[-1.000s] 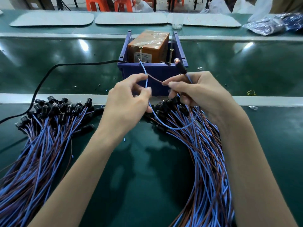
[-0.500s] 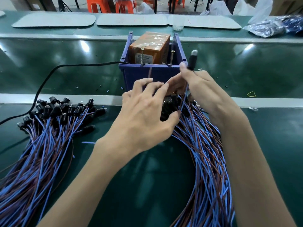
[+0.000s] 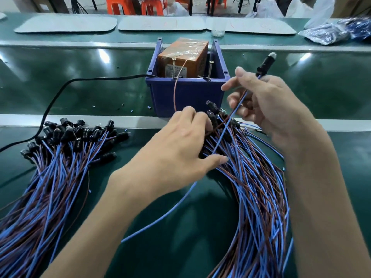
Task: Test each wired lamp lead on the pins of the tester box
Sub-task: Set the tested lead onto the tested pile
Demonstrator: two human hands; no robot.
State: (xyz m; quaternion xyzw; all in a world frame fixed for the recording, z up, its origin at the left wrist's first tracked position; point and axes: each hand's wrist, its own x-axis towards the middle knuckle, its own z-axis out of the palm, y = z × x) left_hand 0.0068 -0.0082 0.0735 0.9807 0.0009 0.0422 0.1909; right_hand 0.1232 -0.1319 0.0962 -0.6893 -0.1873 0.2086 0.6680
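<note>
Blue and brown lamp leads (image 3: pixel 251 187) lie bundled under the left hand (image 3: pixel 180 149), its fingers relaxed on their heads. The right hand (image 3: pixel 267 101) pinches one lead (image 3: pixel 264 64), lamp tilted upward. Beyond, to its left, the orange tester box (image 3: pixel 180 57) raises upright pins (image 3: pixel 210 70), nearer the right hand.

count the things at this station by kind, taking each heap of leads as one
heaps of lamp leads: 2
lamp lead lifted in the right hand: 1
tester pins: 2
orange tester box: 1
blue bin: 1
black cable: 1
grey mats: 3
total: 11
</note>
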